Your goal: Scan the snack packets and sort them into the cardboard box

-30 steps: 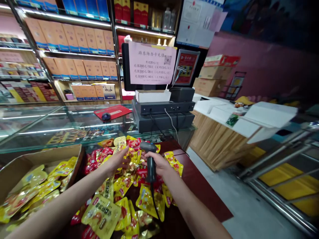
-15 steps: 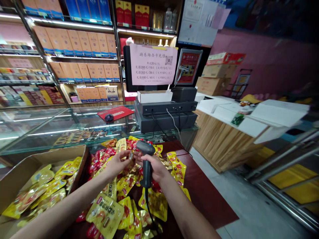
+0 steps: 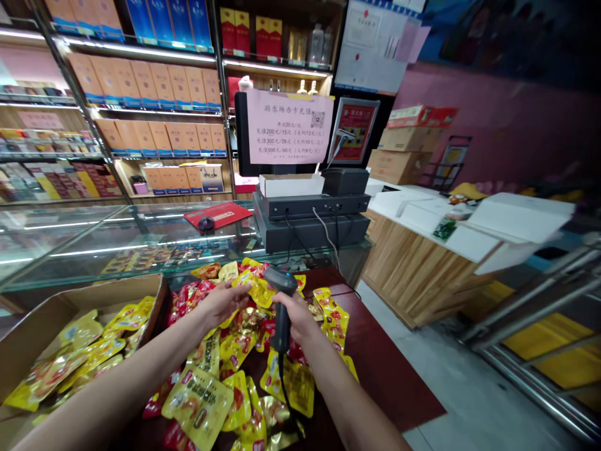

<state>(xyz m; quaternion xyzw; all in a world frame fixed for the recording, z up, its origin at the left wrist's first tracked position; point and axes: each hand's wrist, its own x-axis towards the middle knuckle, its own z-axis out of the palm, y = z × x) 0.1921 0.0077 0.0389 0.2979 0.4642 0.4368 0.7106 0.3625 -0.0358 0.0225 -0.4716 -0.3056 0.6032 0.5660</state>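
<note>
My right hand (image 3: 297, 313) is wrapped round the handle of a dark grey barcode scanner (image 3: 282, 319), whose head tilts toward the upper left and whose cord hangs down. My left hand (image 3: 226, 304) has its fingers on a yellow snack packet (image 3: 257, 288), just left of the scanner head. Beneath both hands spreads a pile of yellow, gold and red snack packets on a dark red tabletop (image 3: 380, 369). A larger pale gold packet (image 3: 200, 401) lies face up at the front of the pile.
An open cardboard box (image 3: 157, 300) with several yellow packets stands at the left. Behind the pile are a glass display counter (image 3: 154, 250), a red mat (image 3: 225, 216) with a mouse, and a monitor covered by a pink sign (image 3: 288, 128). Metal railings (image 3: 539, 319) stand at right.
The yellow packet, edge-on between my hands before, now turns its broad side to view. The scanner and my right hand have shifted slightly right; my left hand's fingers have moved a little.
</note>
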